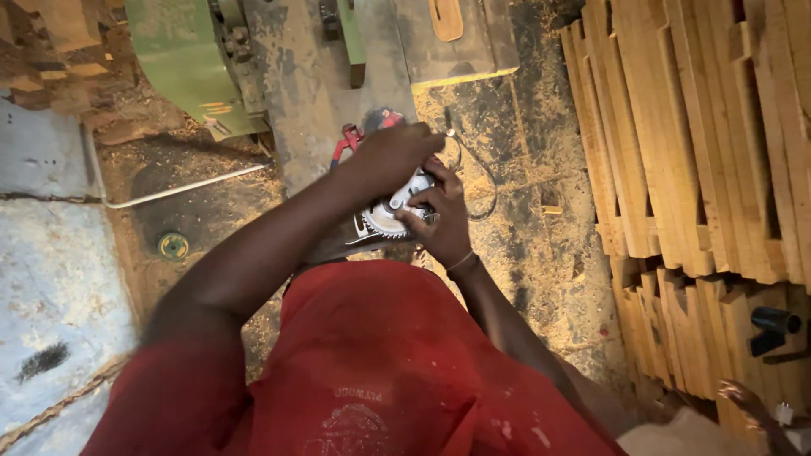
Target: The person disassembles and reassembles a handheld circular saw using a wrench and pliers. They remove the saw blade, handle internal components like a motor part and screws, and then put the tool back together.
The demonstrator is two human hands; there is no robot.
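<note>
A red short-sleeved shirt [372,363] with faded print, thin wrist bracelet [461,263].

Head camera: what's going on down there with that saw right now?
A person in a red shirt holds a handheld circular saw in front of the body with both hands. The left hand covers the top of the tool, while the right hand grips at the toothed blade, fingers on its hub. The floor below is covered in sawdust. Stacked wooden planks stand to the right, and a green machine sits at upper left.
</note>
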